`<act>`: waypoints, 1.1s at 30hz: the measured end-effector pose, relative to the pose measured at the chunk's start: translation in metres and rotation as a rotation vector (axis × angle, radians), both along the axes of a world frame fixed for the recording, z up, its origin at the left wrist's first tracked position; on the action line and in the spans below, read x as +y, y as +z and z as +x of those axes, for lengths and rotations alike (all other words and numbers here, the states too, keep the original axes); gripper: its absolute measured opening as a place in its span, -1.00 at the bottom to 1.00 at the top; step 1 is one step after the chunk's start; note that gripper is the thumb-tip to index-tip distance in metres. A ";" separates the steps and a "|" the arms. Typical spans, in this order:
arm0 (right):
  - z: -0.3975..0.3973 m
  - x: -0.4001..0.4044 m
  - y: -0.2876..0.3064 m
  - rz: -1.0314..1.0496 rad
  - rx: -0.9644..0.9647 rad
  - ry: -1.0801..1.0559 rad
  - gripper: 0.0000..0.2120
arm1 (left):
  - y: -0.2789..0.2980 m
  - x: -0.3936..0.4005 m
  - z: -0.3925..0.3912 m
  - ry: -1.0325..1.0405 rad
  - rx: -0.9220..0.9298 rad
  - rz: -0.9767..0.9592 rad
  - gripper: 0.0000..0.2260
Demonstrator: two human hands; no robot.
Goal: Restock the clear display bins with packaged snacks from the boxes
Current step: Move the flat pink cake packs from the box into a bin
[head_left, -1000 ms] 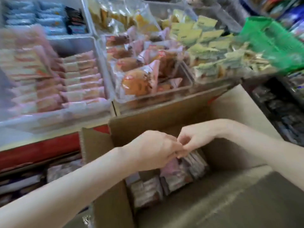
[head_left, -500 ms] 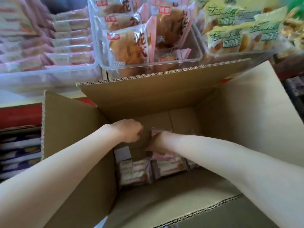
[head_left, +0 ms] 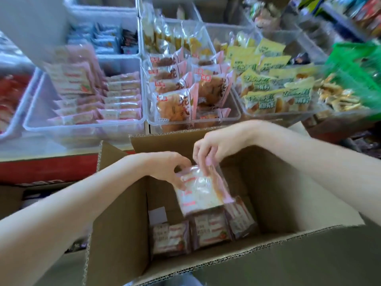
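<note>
Above the open cardboard box point(head_left: 278, 188), the left hand point(head_left: 165, 168) and right hand point(head_left: 216, 147) both pinch one pink snack packet point(head_left: 201, 191), near the clear bins point(head_left: 86, 124) at the far side.

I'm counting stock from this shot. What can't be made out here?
- Head view: how many packets remain in the box, since its walls and the lifted packet hide part of the floor.
- Print on the lifted packet: blurred.
- Green basket contents: blurred and cut off by the right edge.
</note>
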State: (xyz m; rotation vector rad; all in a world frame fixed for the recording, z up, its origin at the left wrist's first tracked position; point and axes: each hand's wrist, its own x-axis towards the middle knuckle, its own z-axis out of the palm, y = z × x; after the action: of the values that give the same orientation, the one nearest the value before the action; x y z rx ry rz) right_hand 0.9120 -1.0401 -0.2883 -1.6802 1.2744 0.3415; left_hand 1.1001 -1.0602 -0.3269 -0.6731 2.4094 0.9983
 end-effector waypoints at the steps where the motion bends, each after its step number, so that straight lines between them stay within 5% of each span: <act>1: 0.002 -0.002 0.023 -0.013 -0.042 -0.007 -0.71 | 0.014 -0.006 0.005 0.040 0.012 0.065 -0.73; 8: 0.033 -0.019 0.116 -0.117 -0.398 -0.295 -0.78 | 0.101 -0.051 0.055 0.187 0.087 0.116 -0.79; 15: 0.124 -0.056 0.106 -0.408 0.167 -0.037 -0.39 | 0.113 -0.104 0.119 0.483 0.355 0.041 -0.93; 18: 0.161 -0.092 0.101 -0.480 0.323 0.023 -0.42 | 0.100 -0.131 0.154 0.604 0.435 -0.013 -0.89; 22: 0.197 -0.144 0.083 -0.530 0.039 -0.412 -0.46 | 0.079 -0.166 0.216 0.834 0.584 0.108 -0.82; 25: 0.216 -0.171 0.066 -0.540 -0.164 -0.865 -0.41 | 0.068 -0.193 0.256 1.226 0.880 0.443 -0.93; 29: 0.254 -0.192 0.044 -0.106 -0.576 -0.950 -0.62 | 0.054 -0.214 0.264 1.399 1.061 0.610 -0.91; 33: 0.276 -0.215 0.032 -0.197 -0.631 -1.079 -0.91 | 0.036 -0.218 0.257 1.346 0.998 0.541 -0.97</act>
State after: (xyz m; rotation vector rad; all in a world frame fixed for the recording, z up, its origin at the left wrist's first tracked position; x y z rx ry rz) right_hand 1.1884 -1.2555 -0.2563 -0.8950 1.5151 -0.9023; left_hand 1.3573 -1.2778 -0.2906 -1.9745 1.8218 2.9008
